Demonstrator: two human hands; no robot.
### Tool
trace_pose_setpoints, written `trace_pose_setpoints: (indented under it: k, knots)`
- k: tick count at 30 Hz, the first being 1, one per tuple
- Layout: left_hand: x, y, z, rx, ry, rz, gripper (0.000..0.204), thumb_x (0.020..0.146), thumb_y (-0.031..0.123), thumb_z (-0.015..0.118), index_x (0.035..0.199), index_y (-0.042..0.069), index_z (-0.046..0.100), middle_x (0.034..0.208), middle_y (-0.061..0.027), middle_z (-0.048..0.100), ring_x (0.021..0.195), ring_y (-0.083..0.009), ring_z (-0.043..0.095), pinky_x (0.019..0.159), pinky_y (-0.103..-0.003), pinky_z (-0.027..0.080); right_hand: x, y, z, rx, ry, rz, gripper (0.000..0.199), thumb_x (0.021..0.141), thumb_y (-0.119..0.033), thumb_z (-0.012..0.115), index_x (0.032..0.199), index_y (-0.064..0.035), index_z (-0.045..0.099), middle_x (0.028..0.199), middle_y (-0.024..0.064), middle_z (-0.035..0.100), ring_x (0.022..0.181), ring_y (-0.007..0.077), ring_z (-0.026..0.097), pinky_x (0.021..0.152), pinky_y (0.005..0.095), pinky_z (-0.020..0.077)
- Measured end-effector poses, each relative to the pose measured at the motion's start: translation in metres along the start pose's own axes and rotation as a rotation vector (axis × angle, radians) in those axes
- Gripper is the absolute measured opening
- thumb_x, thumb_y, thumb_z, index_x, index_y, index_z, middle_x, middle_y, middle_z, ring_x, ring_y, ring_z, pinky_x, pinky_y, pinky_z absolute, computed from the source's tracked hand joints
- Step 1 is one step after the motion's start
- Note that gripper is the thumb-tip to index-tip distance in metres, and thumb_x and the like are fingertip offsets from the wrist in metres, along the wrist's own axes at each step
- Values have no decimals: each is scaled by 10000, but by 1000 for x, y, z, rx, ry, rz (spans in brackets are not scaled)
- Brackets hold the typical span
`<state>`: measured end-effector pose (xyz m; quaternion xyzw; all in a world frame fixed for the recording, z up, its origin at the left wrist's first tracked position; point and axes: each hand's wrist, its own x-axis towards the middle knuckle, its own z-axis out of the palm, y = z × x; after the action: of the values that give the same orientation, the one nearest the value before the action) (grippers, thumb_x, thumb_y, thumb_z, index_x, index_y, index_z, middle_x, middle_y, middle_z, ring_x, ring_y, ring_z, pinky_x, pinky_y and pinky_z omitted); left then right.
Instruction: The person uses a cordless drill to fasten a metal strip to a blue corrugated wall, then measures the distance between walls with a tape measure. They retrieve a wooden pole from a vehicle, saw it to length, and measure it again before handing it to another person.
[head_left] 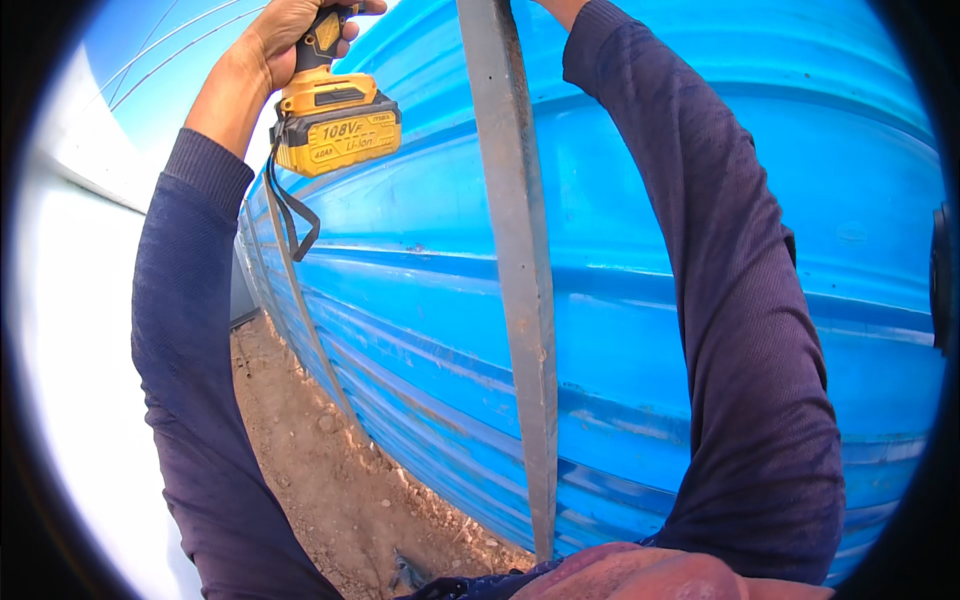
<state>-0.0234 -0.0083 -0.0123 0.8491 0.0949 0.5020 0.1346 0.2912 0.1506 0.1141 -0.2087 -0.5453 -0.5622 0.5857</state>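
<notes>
High at the upper left, my left hand (pixel 277 38) is closed around the dark grip of a yellow and black cordless power tool (pixel 338 135). Its block-shaped battery faces me, and a black wrist strap (pixel 296 225) dangles below. The working end of the tool lies beyond the upper edge. My right arm (pixel 735 270) is raised too, but only the wrist shows at the top; the hand itself is cut off. Between both arms stands a grey metal post (pixel 515 250), upright against a blue corrugated metal sheet wall (pixel 620 340). The right wrist is near the post's upper part.
A white wall (pixel 95 330) runs along the left. Between it and the blue sheeting lies a narrow strip of brown, stony dirt (pixel 300 430). Further posts (pixel 300 290) line the sheeting farther off. Overhead wires (pixel 165 40) cross the sky at the upper left.
</notes>
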Motion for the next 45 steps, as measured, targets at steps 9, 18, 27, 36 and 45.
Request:
trace_pose_setpoints:
  k: [9,18,27,36,45]
  knots:
    - [-214,-64,28,-261,222,-244,505,849,84,738,1304,-62,574,1093,-194,712,633,-130,666,532,-253,565,-3,-9,-19,17,-232,106,349,844,-443,695,896,-107,774,990,186,720,1016,393,660,872,509,533]
    - [-429,-106,134,-526,463,-680,501,777,-65,674,1267,-20,578,1028,-198,718,631,-188,674,566,-315,587,-33,-34,-42,-387,-126,104,266,972,-234,564,1051,-88,771,1136,146,722,1115,355,660,947,434,544]
    - [-547,-110,217,-616,586,-939,529,777,-119,621,1290,-22,533,994,-182,710,622,-190,672,540,-317,568,-204,-250,-213,1116,9,701,364,1023,-183,648,1337,0,660,1172,157,744,917,216,747,756,320,614]
    - [-586,-67,283,-311,699,-1053,431,753,-112,604,1181,-61,595,975,-155,713,614,-195,658,498,-316,523,-437,-372,-322,1472,-822,1263,390,1055,-220,613,1374,5,636,1166,150,742,917,167,718,785,334,603]
    - [-581,-3,358,-134,1100,-969,348,797,-94,615,1143,-57,594,977,-153,699,650,-210,672,536,-320,546,-569,-488,-454,1842,-1618,781,762,902,-416,777,1529,-88,494,1408,202,611,1279,350,605,1082,460,478]
